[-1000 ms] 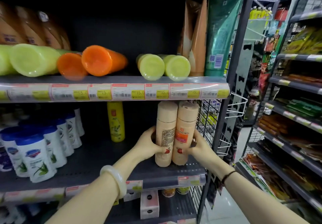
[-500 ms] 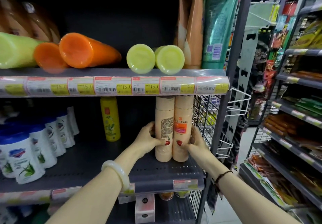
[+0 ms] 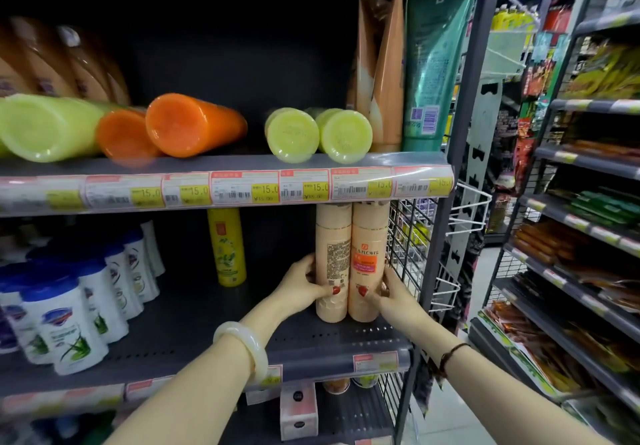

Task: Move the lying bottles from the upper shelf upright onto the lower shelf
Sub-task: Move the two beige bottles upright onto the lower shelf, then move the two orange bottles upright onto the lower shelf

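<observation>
1. The left hand [image 3: 303, 283] is cupped around the lower part of the left peach bottle [image 3: 333, 264], fingers curled behind it and the thumb, with a red nail, pressed on its front.
2. The right hand [image 3: 389, 294] grasps the right peach bottle [image 3: 369, 261] the same way at about the same height, thumb on the front, fingers wrapped round the far side next to the wire grid panel [image 3: 410, 236].
3. Both peach bottles stand upright and touching each other at the right end of the lower shelf [image 3: 207, 337], their tops hidden behind the price strip of the upper shelf [image 3: 221, 162].
4. A pale bangle [image 3: 244, 349] sits on the left wrist and a dark cord bracelet [image 3: 450, 354] on the right.
5. A yellow bottle [image 3: 227, 247] stands upright farther back on the lower shelf, left of the hands; white bottles with blue caps [image 3: 69, 320] stand in rows at the left end.
6. On the upper shelf, two green bottles [image 3: 318, 134] lie side by side, bases toward the camera, just above the peach pair.
7. Farther left two orange bottles [image 3: 173, 125] and another green bottle [image 3: 45, 127] also lie on their sides.
8. Tall peach and teal tubes [image 3: 408, 63] stand at the right end of the upper shelf.
</observation>
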Tool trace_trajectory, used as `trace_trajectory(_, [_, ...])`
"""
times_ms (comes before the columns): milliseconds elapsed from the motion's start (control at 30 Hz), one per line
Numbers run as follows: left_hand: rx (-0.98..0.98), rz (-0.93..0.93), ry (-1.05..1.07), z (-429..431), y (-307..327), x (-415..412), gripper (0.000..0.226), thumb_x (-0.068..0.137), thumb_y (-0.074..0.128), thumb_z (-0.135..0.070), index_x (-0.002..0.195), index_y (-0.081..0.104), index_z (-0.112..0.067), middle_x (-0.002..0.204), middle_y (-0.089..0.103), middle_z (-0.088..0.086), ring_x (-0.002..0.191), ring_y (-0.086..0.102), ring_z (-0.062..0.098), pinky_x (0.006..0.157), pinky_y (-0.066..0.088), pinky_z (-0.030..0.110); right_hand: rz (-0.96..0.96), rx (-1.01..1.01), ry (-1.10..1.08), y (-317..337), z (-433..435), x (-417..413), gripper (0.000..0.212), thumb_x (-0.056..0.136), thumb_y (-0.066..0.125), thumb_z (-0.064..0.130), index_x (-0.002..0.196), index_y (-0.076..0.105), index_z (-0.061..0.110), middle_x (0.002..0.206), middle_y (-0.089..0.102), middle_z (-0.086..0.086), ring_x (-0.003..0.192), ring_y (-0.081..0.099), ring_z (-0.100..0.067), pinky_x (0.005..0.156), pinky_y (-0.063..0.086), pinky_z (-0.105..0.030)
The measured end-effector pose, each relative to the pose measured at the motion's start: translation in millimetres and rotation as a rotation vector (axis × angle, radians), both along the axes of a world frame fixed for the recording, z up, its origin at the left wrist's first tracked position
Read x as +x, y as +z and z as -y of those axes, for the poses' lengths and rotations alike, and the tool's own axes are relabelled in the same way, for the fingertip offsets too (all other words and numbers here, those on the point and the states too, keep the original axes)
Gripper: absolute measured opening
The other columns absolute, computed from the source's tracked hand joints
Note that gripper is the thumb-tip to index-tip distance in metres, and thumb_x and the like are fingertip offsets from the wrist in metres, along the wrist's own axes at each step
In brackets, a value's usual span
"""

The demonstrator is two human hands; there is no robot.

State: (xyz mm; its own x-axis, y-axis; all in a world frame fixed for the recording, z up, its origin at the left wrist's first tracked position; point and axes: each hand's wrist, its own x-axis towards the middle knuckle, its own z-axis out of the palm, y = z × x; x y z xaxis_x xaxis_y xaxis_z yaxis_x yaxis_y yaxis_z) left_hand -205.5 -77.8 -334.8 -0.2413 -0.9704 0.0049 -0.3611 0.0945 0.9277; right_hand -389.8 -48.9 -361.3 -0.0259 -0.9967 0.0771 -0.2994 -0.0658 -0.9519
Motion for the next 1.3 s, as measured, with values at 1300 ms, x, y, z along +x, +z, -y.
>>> trace_trajectory(1300, [-0.126, 0.605, -0.205, -133.4, 263.1, 208.9, 0.045, 0.074, 0.073, -0.017, 0.117, 0.059, -0.015, 0.112, 0.064, 0.010, 0.094, 0.063, 0.021, 0.072, 0.055, 0.031, -0.912, -0.011, 0.207, 283.0, -128.9, 206.2, 0.040, 0.076, 0.071, 0.027, 0.112, 0.064, 0.010, 0.109, 0.066, -0.006, 0.096, 0.061, -0.022, 0.086, 0.053, -0.036])
